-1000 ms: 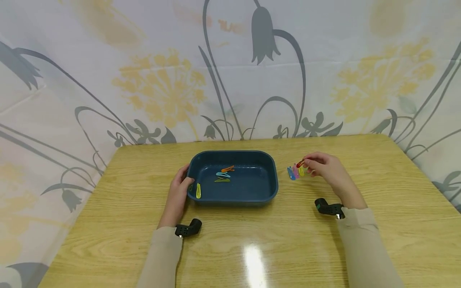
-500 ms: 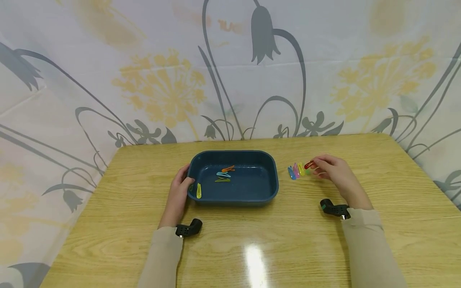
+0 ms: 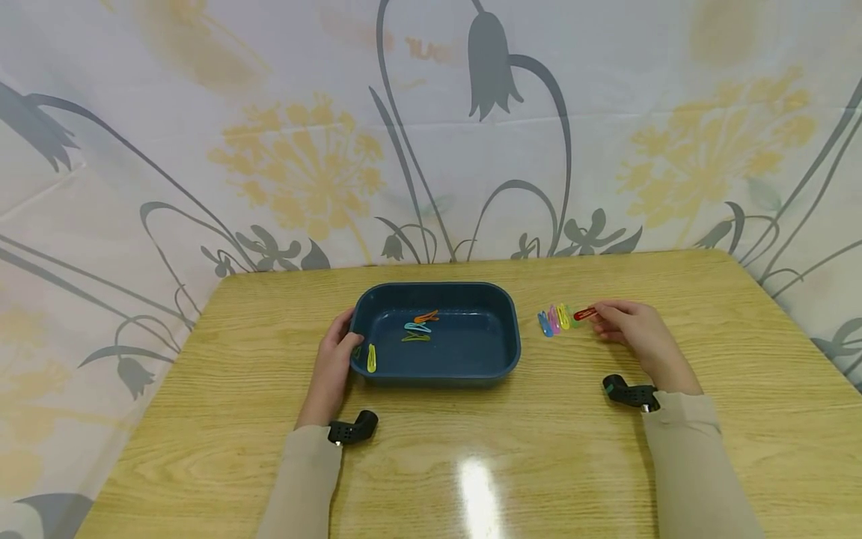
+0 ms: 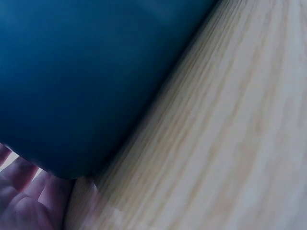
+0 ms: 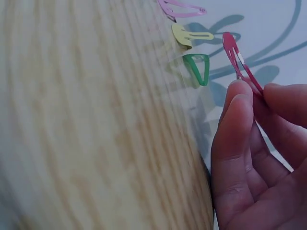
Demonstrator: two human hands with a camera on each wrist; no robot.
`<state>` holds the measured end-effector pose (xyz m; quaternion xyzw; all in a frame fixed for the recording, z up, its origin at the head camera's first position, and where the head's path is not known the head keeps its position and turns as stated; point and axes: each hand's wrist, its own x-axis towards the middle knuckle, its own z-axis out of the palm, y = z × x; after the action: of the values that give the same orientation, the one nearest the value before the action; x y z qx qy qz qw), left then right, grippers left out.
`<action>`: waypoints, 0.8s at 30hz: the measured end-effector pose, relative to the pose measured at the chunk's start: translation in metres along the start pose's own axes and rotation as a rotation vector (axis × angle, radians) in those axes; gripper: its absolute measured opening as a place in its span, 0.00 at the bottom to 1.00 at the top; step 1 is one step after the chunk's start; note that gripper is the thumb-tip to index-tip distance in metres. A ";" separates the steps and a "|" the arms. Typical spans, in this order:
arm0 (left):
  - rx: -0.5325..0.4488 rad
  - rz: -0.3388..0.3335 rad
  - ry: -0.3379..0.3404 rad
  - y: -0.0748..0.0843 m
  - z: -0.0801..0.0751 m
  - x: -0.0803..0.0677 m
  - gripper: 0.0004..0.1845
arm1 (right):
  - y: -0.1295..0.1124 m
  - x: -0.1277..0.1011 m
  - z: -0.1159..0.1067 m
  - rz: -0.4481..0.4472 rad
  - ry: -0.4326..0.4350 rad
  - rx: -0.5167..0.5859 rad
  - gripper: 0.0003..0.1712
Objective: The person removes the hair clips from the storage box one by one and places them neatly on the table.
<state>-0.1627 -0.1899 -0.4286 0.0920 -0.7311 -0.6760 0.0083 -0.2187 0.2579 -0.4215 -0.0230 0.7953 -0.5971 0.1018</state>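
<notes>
Item: red hair clip (image 3: 583, 314), pinched in my right hand (image 3: 633, 330), right of the blue tray (image 3: 506, 352), long axis pointing toward it. Left hand (image 3: 334, 361) grips the tray's left rim. Tabletop (image 3: 471, 449) row of clips (image 3: 554, 320) lies between.

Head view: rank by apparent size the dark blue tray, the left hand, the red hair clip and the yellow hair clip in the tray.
1. Dark blue rectangular plastic tray.
2. Left hand, gripping the tray's left rim.
3-4. Red hair clip, pinched by the right hand, and yellow hair clip in the tray: they look about alike, so no ranking between them.
</notes>
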 end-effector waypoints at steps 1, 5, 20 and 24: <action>0.000 0.000 0.001 0.000 0.000 0.000 0.26 | 0.001 0.000 0.000 -0.001 -0.002 0.004 0.32; -0.004 0.002 -0.002 0.000 0.000 -0.001 0.26 | 0.004 0.001 -0.001 0.010 -0.007 0.020 0.31; -0.003 0.009 0.008 -0.002 0.000 0.000 0.27 | 0.000 0.004 -0.001 0.058 -0.022 -0.023 0.27; -0.001 0.009 0.012 -0.001 0.001 0.001 0.27 | 0.000 0.002 -0.002 0.045 -0.026 -0.086 0.26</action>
<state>-0.1631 -0.1894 -0.4302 0.0929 -0.7310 -0.6759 0.0159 -0.2205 0.2590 -0.4209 -0.0171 0.8191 -0.5597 0.1247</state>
